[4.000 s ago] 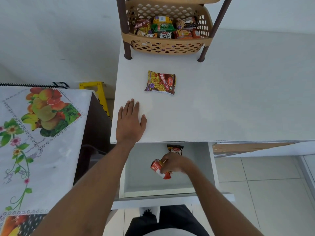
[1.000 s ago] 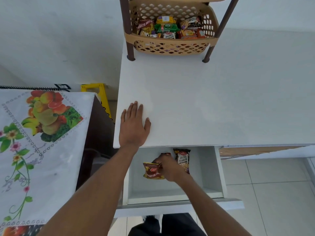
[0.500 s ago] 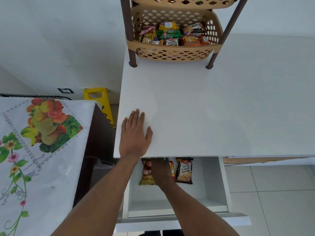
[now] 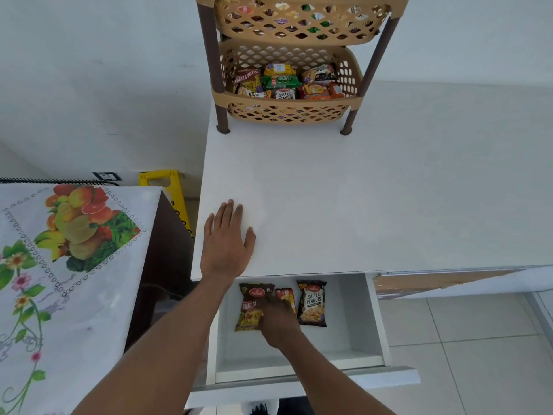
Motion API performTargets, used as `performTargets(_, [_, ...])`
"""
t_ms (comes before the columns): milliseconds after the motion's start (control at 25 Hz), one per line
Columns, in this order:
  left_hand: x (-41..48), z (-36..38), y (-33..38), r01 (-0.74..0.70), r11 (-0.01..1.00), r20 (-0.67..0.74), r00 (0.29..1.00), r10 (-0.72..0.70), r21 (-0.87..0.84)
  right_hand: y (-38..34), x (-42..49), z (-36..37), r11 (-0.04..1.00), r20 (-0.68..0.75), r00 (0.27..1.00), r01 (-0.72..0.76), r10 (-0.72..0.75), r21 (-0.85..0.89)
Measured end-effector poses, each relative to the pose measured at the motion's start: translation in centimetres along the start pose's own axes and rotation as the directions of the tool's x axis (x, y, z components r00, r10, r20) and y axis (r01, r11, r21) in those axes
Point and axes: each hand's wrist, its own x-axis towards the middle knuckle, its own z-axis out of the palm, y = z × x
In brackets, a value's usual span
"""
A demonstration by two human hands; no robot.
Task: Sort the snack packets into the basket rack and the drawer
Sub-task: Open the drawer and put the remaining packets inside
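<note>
The white drawer [image 4: 354, 319] stands pulled out under the white table [image 4: 389, 190]. Flat on its bottom lie a brown-and-yellow Khatta Meetha packet [image 4: 249, 310], a small orange packet [image 4: 287, 295] and a Salted Peanuts packet [image 4: 312, 304]. My right hand [image 4: 278, 323] is inside the drawer, its fingers resting on the right edge of the Khatta Meetha packet and partly covering the orange one. My left hand [image 4: 227, 244] lies flat and empty on the table's front left corner. At the table's back, the tan basket rack [image 4: 287, 110] holds several packets in its lower basket.
The rack's upper basket [image 4: 299, 31] also shows packets through its holes. Left of the table is a side table with a fruit-print cloth [image 4: 74, 235], and a yellow floor sign [image 4: 167, 184] stands in the gap. Tiled floor [image 4: 478, 354] lies to the right.
The packet on the table four seconds ago is gone from it. My right hand carried the Khatta Meetha packet into the drawer and laid it flat beside the others. My left hand stayed put.
</note>
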Motion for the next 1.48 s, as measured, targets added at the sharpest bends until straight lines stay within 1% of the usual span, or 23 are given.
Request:
performTargets(40, [0.5,0.0,-0.3,-0.008,1.000,0.009,1.000,0.008,0.003,0.1,-0.2,-0.3,0.999,0.003,1.000,-0.013,0.013,0.050])
performTargets(120, [1.0,0.7,-1.0,0.008,1.000,0.083,0.996,-0.011,0.029,1.0,-0.9,-1.4,0.985,0.063,0.997,-0.046,0.036,0.167])
performTargets(200, [1.5,1.1,-1.1,0.042,0.997,0.165,0.985,-0.052,0.063,2.0,-1.8,-2.5,0.971,0.129,0.991,-0.054,0.024,0.232])
performTargets(240, [1.9,1.2,-1.0,0.055,0.996,0.200,0.977,-0.068,0.070,2.6,-2.0,-2.8,0.964,0.133,0.991,-0.042,0.007,0.264])
performTargets(280, [-1.1,-0.7,-0.2,-0.008,0.998,0.174,0.985,-0.004,0.066,2.0,-6.1,-3.0,0.954,0.095,0.995,-0.032,0.003,0.298])
performTargets(320, [-5.6,-3.4,1.1,-0.104,0.992,0.143,0.985,0.093,0.071,0.9,-12.4,-3.2,0.942,0.062,0.998,-0.014,-0.007,0.334])
performTargets(360, [-5.7,-3.2,0.9,-0.135,0.988,0.165,0.979,0.122,0.071,1.3,-12.7,-3.0,0.931,0.079,0.996,0.010,-0.041,0.364])
performTargets(440, [-6.4,-2.6,0.7,-0.162,0.985,0.172,0.974,0.150,0.062,2.7,-14.0,-3.0,0.925,0.125,0.991,0.003,-0.055,0.379])
performTargets(520, [-6.8,-2.4,0.1,-0.169,0.982,0.209,0.967,0.148,0.086,4.3,-15.1,-4.1,0.907,0.142,0.987,0.004,-0.071,0.421])
performTargets(600, [-6.7,-2.6,0.0,-0.166,0.985,0.239,0.959,0.151,0.043,5.6,-15.9,-4.8,0.924,0.140,0.987,0.025,-0.084,0.380])
performTargets(680, [-7.5,-2.7,0.3,-0.162,0.986,0.240,0.959,0.150,0.027,6.2,-17.0,-4.6,0.953,0.131,0.990,0.013,-0.055,0.303])
performTargets(760, [-8.0,-2.5,0.5,-0.135,0.991,0.241,0.962,0.127,0.018,6.3,-17.6,-4.5,0.982,0.047,0.999,0.018,-0.028,0.189])
performTargets(880, [-8.3,-2.9,1.1,-0.122,0.992,0.236,0.965,0.113,0.023,5.8,-17.5,-5.2,0.997,-0.122,0.989,0.080,-0.081,-0.013])
performTargets(960, [-8.6,-3.0,1.1,-0.136,0.991,0.216,0.967,0.133,0.001,5.6,-16.8,-5.6,0.993,-0.192,0.977,0.072,-0.089,-0.093])
performTargets(1080, [-8.6,-3.2,0.7,-0.158,0.987,0.230,0.960,0.158,-0.017,5.5,-15.4,-6.3,0.990,-0.278,0.957,0.045,-0.081,-0.134])
performTargets(1160, [-8.5,-3.6,0.9,-0.154,0.988,0.257,0.954,0.154,-0.021,5.7,-14.3,-7.3,0.986,-0.305,0.950,0.020,-0.070,-0.165])
performTargets(1320, [-9.0,-3.9,1.3,-0.154,0.988,0.307,0.940,0.149,-0.011,6.3,-12.2,-9.5,0.976,-0.321,0.946,-0.024,-0.048,-0.217])
performTargets(1400, [-9.5,-3.7,1.1,-0.184,0.983,0.330,0.929,0.166,0.022,6.4,-11.3,-10.2,0.965,-0.322,0.945,-0.028,-0.060,-0.262])
performTargets(1480, [-9.9,-3.7,0.7,-0.217,0.975,0.335,0.922,0.192,0.038,6.4,-10.6,-10.7,0.965,-0.316,0.947,-0.034,-0.051,-0.258])
